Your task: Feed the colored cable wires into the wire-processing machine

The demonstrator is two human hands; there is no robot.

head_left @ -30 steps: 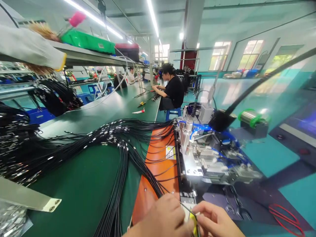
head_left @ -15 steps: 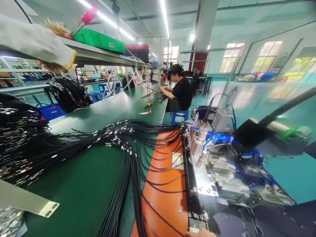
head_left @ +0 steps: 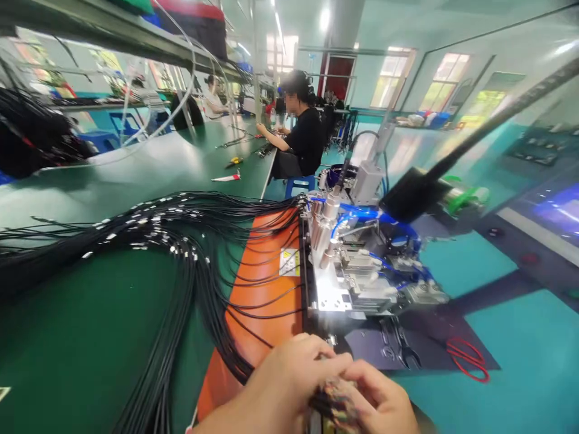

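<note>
Hands point(head_left: 280, 380) back — closed on wire ends point(head_left: 335, 401)

The left hand point(head_left: 275, 377) and right hand point(head_left: 375, 398) grip a bundle of multicoloured wire ends point(head_left: 335, 401) over an orange mat point(head_left: 257, 319), near a pneumatic machine point(head_left: 353, 265).

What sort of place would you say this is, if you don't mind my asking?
It looks like a wire-harness workshop: bundles of black cables lie across a long green workbench, a pneumatic wire-processing machine with blue air lines stands beside them, and a co-worker sits further along.
</note>
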